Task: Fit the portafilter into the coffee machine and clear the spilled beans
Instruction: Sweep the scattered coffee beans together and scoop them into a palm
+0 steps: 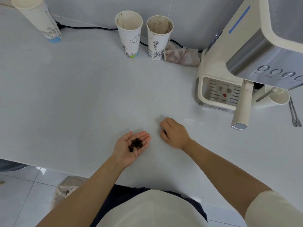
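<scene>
Left hand [131, 145]: low in the middle of the frame, palm up and flat, fingers spread out loose, not gripping.
Beans [135, 144]: a small dark pile lying in the left palm.
Right hand [174, 133]: just to the right of the left hand, knuckles up, fingers curled in against the counter. I cannot tell if it has a bean pinched under them.
Counter [82, 95]: pale and wide, filling most of the frame.
Coffee machine [246, 54]: cream and silver, at the right edge, with round buttons on its front.
Portafilter [242, 105]: its cream handle sticks out from under the machine's front, over the drip tray, pointing to the lower right.
Two paper cups [129, 33]: standing side by side at the top middle, brown stains inside.
Third paper cup [37, 18]: upper left corner.
Cloth [182, 55]: crumpled and stained, between the cups and the machine.
Black cord [88, 27]: running along the back wall.
Small forks [294, 112]: far right, lying on the counter.
</scene>
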`<state>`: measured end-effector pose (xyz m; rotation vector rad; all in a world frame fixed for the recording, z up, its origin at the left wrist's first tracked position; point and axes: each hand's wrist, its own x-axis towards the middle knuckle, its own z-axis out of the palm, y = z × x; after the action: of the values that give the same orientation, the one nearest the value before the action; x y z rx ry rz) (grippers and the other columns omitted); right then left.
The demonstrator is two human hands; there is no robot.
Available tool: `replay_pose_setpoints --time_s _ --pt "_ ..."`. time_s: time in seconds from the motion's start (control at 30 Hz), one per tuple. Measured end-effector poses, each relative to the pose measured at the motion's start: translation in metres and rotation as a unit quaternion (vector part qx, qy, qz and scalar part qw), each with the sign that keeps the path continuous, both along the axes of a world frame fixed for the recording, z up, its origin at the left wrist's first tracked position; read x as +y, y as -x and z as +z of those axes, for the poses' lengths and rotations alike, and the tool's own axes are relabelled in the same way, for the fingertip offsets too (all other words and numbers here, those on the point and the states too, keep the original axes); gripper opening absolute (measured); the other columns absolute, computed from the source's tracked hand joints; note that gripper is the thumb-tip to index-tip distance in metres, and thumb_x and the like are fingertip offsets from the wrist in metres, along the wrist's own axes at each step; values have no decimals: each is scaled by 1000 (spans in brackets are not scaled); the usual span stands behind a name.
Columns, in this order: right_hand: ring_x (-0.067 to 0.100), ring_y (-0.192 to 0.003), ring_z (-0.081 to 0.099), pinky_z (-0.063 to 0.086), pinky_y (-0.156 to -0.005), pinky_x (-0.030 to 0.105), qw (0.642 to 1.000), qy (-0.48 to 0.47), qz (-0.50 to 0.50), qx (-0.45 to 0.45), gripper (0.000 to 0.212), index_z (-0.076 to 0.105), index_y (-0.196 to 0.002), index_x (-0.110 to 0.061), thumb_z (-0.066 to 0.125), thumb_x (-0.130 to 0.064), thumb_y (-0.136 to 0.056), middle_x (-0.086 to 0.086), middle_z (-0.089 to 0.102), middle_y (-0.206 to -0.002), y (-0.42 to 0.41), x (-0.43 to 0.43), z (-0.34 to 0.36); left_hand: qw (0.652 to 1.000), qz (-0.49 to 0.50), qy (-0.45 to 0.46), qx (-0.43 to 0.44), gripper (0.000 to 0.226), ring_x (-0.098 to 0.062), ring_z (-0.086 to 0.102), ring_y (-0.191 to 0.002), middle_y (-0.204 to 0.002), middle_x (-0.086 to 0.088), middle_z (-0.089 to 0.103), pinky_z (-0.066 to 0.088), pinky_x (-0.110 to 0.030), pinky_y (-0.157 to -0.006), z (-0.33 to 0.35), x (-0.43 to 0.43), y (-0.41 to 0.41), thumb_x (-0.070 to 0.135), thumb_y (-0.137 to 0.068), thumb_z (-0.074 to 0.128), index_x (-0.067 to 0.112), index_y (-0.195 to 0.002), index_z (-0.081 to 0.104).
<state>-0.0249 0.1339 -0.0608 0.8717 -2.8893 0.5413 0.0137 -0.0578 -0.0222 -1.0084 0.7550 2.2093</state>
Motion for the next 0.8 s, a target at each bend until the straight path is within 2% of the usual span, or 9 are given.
replay_pose_setpoints --time_s 0.13,0.23,0.3,0.33,0.4,0.53,0.7,0.8 --pt "27 -63 59 47 -48 22 998 -11 25 -49 32 60 -85 -1 47 -28 -75 14 64 -79 -4 10 9 1000 -5 2 0 63 -23 74 -68 -76 -16 75 59 -31 -60 1 2 1 25 -98 27 -4 -68 75" --pt "31 -74 57 51 -56 34 987 -24 32 -153 35 58 -97 1 49 -25 -74 17 59 -92 -3 13 21 1000 -10 3 1 63 -23 74 -69 -77 -16 75 59 -31 -61 1 4 1 25 -98 27 -4 -69 75" --pt "28 -87 52 49 -67 36 972 -70 21 -224 37 54 -109 -3 56 -22 -77 13 53 -108 0 11 32 1000 -13 4 3 63 -23 74 -69 -76 -16 75 59 -31 -62 1 5 1 25 -98 27 -4 -68 75" --pt "25 -87 49 47 -69 35 962 -105 19 -252 37 52 -111 -5 59 -21 -78 12 50 -112 2 10 38 1000 -15 5 3 63 -23 74 -68 -76 -16 75 59 -31 -62 1 6 0 25 -98 27 -4 -68 75" --pt "23 -76 45 42 -63 32 947 -153 13 -283 31 51 -107 -7 60 -20 -80 11 46 -112 7 4 46 1000 -18 8 6 63 -23 74 -68 -76 -15 75 59 -31 -61 1 7 0 25 -98 27 -3 -68 75" --pt "19 -52 34 27 -47 22 937 -184 -18 -297 18 51 -96 -8 56 -15 -81 10 40 -102 10 -6 50 1000 -23 11 9 63 -22 74 -69 -76 -15 75 60 -30 -60 1 7 1 25 -98 27 -3 -68 75" --pt "23 -61 40 29 -49 24 928 -190 -28 -319 4 49 -86 -8 52 -8 -83 6 35 -92 10 -11 49 1000 -25 17 8 63 -22 74 -69 -76 -14 76 60 -30 -61 -1 5 -1 25 -98 27 -2 -67 75" --pt "24 -67 42 24 -46 21 927 -190 -38 -322 13 41 -78 -11 49 -4 -84 7 36 -89 11 -11 45 999 -28 18 6 61 -22 74 -68 -75 -14 75 59 -30 -62 -1 6 -1 25 -98 27 -3 -70 74"
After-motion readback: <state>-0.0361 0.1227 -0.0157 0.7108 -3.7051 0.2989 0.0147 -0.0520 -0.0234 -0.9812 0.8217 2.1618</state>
